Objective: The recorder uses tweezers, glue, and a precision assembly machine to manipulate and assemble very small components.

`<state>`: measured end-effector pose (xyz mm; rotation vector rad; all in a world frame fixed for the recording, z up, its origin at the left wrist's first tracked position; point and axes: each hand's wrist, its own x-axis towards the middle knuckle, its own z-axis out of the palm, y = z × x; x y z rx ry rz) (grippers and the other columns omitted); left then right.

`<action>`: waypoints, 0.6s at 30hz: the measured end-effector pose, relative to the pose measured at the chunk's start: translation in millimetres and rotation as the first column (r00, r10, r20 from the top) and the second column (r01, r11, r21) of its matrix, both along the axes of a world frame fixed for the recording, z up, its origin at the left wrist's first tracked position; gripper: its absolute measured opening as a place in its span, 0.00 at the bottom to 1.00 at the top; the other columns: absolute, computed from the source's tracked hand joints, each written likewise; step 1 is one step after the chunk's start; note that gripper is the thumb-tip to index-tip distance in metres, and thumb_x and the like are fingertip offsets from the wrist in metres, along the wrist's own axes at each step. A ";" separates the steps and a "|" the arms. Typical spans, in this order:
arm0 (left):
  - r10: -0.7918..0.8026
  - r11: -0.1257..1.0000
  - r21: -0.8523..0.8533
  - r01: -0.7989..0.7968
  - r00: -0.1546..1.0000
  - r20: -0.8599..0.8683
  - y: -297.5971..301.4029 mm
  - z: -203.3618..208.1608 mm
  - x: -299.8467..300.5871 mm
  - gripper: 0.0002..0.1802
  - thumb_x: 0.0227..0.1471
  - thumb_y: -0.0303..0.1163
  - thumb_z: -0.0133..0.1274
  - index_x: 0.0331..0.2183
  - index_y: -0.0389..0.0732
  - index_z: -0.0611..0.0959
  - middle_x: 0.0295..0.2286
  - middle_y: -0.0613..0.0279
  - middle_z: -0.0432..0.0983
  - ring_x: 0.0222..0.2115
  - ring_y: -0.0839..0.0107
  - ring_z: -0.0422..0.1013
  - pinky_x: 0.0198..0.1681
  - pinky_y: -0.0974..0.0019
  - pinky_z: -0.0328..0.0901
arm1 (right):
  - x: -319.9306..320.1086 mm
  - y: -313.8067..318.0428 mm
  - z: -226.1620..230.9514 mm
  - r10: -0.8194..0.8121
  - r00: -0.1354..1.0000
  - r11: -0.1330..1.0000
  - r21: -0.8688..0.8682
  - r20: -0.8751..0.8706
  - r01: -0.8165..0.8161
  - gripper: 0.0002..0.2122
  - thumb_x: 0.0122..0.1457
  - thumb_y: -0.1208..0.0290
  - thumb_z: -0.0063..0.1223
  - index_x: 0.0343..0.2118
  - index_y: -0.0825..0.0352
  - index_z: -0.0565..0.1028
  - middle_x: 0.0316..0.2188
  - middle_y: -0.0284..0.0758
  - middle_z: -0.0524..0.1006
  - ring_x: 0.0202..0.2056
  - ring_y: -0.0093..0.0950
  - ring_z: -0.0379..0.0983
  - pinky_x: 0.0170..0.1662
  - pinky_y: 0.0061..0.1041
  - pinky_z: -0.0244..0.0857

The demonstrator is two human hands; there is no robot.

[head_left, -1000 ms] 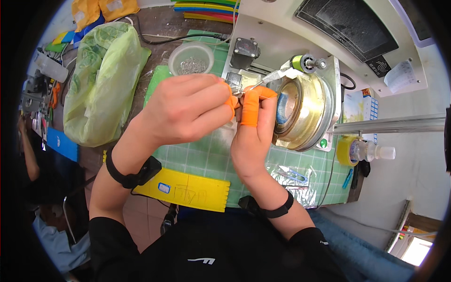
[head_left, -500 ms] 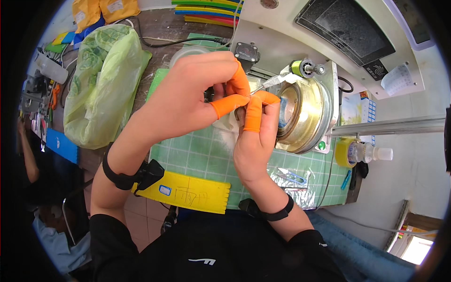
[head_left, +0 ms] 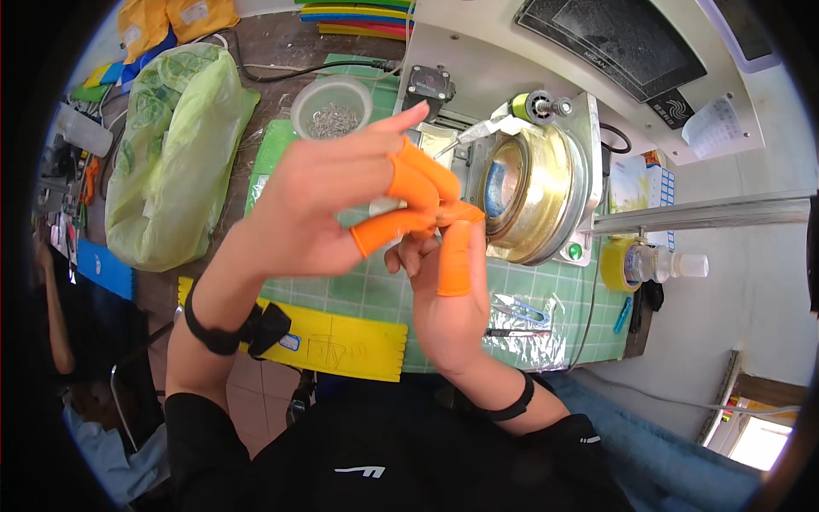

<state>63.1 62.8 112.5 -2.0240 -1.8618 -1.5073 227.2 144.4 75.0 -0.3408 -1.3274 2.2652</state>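
A bulky pale-green plastic bag (head_left: pixel 175 171) lies at the left of the brown counter (head_left: pixel 270 104), probably set out of the way. A flat yellow plastic strip (head_left: pixel 363 343) runs along the near edge. The round translucent plastic bowl (head_left: pixel 331 89) sits just beyond the left hand (head_left: pixel 333 200), likely so its small silvery metal pieces (head_left: pixel 334 122) are in reach. The hands are together, fingertips touching and pinched closed; anything between them is hidden, so I cannot tell what they grip. Orange rubber finger covers (head_left: pixel 455 275) presumably aid fine hold, the right hand (head_left: pixel 448 316) seemingly steadying from the near side. Blue-handled metal snips (head_left: pixel 531 315) lie nearer right, apparently handy, with the brass-coloured round metal wheel (head_left: pixel 550 196) beyond.
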 end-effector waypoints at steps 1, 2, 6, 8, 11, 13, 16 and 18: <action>-0.055 0.998 0.040 0.053 0.997 0.052 3.1 -2.0 -3.7 0.06 0.47 0.23 0.65 0.30 0.37 0.83 0.34 0.56 0.84 0.33 0.60 0.78 0.63 0.40 0.64 | 5.3 2.7 3.0 0.057 0.998 0.996 -0.067 0.014 -0.056 0.10 0.76 0.65 0.34 0.52 0.64 0.62 0.36 0.28 0.63 0.34 0.19 0.58 0.42 0.23 0.60; -0.059 0.998 0.042 0.057 0.997 0.054 4.7 -4.1 -3.5 0.06 0.47 0.23 0.65 0.30 0.37 0.83 0.34 0.56 0.84 0.33 0.60 0.78 0.63 0.40 0.64 | 12.0 6.0 6.1 0.115 0.993 0.985 -0.135 0.023 -0.110 0.11 0.76 0.64 0.33 0.54 0.63 0.62 0.35 0.28 0.62 0.33 0.19 0.58 0.43 0.24 0.61; -0.100 0.995 0.012 0.100 0.969 0.227 5.1 -15.5 -5.9 0.05 0.49 0.23 0.64 0.29 0.37 0.83 0.34 0.56 0.83 0.34 0.62 0.77 0.60 0.42 0.67 | 64.5 50.7 23.9 0.383 0.851 0.845 0.235 0.360 -0.480 0.12 0.74 0.65 0.40 0.45 0.67 0.73 0.31 0.30 0.74 0.31 0.23 0.66 0.41 0.30 0.65; -0.110 0.994 0.005 0.113 0.966 0.235 4.4 -13.8 -7.2 0.05 0.49 0.23 0.64 0.29 0.37 0.83 0.33 0.56 0.82 0.34 0.63 0.77 0.59 0.43 0.68 | 91.1 81.3 33.3 0.067 0.982 0.594 0.784 0.178 -0.182 0.11 0.70 0.68 0.46 0.35 0.67 0.77 0.30 0.35 0.79 0.31 0.28 0.70 0.40 0.32 0.66; -0.136 0.991 0.025 0.133 0.965 0.224 5.9 -12.4 -8.6 0.06 0.49 0.23 0.64 0.28 0.37 0.82 0.32 0.57 0.81 0.34 0.64 0.76 0.59 0.44 0.69 | 139.2 161.4 48.3 -0.580 0.807 0.249 0.918 -0.114 0.309 0.10 0.69 0.70 0.47 0.46 0.70 0.74 0.37 0.38 0.77 0.39 0.28 0.70 0.46 0.30 0.65; -0.146 0.989 0.044 0.140 0.969 0.201 6.9 -15.5 -9.9 0.06 0.49 0.23 0.64 0.28 0.37 0.82 0.31 0.57 0.81 0.35 0.64 0.77 0.59 0.44 0.69 | 159.5 208.4 68.1 -0.825 0.468 -0.037 0.858 -0.316 0.513 0.13 0.70 0.68 0.50 0.51 0.71 0.72 0.43 0.36 0.74 0.40 0.21 0.68 0.44 0.23 0.63; -0.147 0.989 0.042 0.141 0.972 0.183 8.8 -15.0 -11.1 0.06 0.49 0.23 0.65 0.28 0.37 0.82 0.32 0.57 0.81 0.35 0.64 0.77 0.58 0.44 0.69 | 191.6 258.4 80.9 -0.885 0.327 -0.164 0.879 -0.331 0.447 0.16 0.68 0.68 0.54 0.54 0.72 0.72 0.45 0.34 0.74 0.39 0.18 0.67 0.42 0.20 0.63; -0.153 0.988 0.046 0.147 0.970 0.190 8.5 -15.7 -12.8 0.06 0.49 0.23 0.65 0.29 0.37 0.82 0.32 0.57 0.81 0.35 0.63 0.77 0.58 0.44 0.70 | 220.8 291.1 72.2 -0.895 0.360 -0.106 0.910 -0.263 0.400 0.18 0.67 0.69 0.57 0.56 0.71 0.72 0.45 0.32 0.74 0.39 0.17 0.67 0.41 0.19 0.63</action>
